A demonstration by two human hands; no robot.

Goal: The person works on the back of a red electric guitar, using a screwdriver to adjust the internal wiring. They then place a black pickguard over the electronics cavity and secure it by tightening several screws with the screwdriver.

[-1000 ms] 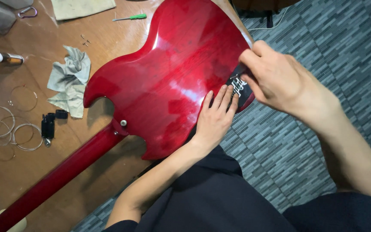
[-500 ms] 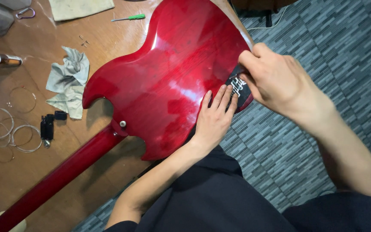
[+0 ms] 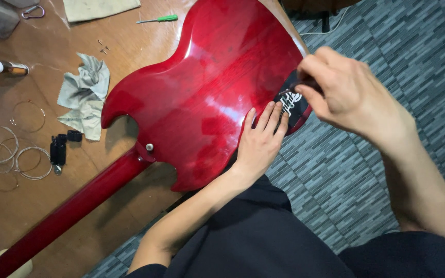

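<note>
Looking down through the head camera, we are seeing a red electric guitar [image 3: 217, 98] lying back-up on the wooden table [image 3: 42, 206], its neck running toward the lower left and its rounded end hanging over the table's edge above the grey carpet.

We are pressing our left hand [image 3: 261, 141] flat on the guitar's back, fingers spread and holding nothing. Our right hand [image 3: 343, 92] is hovering just beyond it, at the guitar's overhanging end, fingers curled tightly around a thin dark tool [image 3: 289, 90] whose tip is touching the black cover plate [image 3: 292, 105]. That plate is sitting at the guitar's edge, just past our left fingertips and directly under the right hand.

We are judging that the tip could slip off and scratch the glossy finish if the hand tilts. Anything small coming loose at that overhanging edge could drop to the carpet.

Left of the guitar, a grey cloth [image 3: 86, 95], coiled strings [image 3: 6, 154], small screws [image 3: 102, 47] and a green screwdriver [image 3: 158, 19] are lying.
</note>
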